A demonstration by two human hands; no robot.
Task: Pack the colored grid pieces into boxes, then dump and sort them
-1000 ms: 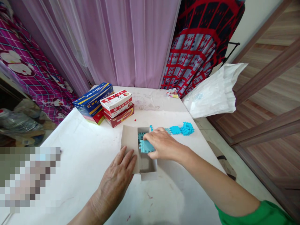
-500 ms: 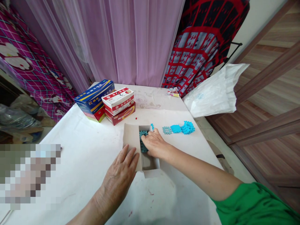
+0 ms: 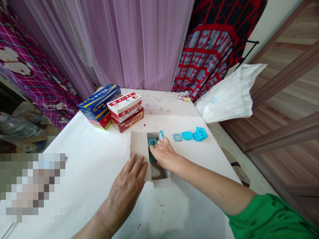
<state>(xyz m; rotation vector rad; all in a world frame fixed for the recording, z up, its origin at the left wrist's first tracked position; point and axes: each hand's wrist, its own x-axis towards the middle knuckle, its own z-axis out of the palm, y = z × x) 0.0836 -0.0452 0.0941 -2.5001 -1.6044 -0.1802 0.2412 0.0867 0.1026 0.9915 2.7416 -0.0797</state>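
Note:
A small cardboard box (image 3: pixel 160 173) lies with its lid flap (image 3: pixel 139 142) folded out to the left. My left hand (image 3: pixel 131 177) lies flat on that flap, fingers stretched out. Inside the box, toward its far end, are teal interlocking plastic blocks (image 3: pixel 152 142). My right hand (image 3: pixel 164 154) reaches in over the right wall, its fingers curled round a teal block; the fingertips are partly hidden. Just beyond this hand a small bright blue piece (image 3: pixel 161 133) shows. To the right, bright blue interlocking blocks (image 3: pixel 199 134) lie in a row with a greyish-teal one (image 3: pixel 177 137).
Blue (image 3: pixel 99 101) and red-and-white (image 3: pixel 124 105) boxes stand stacked at the back left. A crumpled wrapper (image 3: pixel 184 96) lies at the far edge of the white-covered table (image 3: pixel 99 159). A white bag (image 3: pixel 228 96) hangs at the right edge. One tiny red bit (image 3: pixel 144 125) lies beyond the box.
My right hand has shifted very slightly within the box. My left hand stays on the flap, and the blocks at the right look unmoved.

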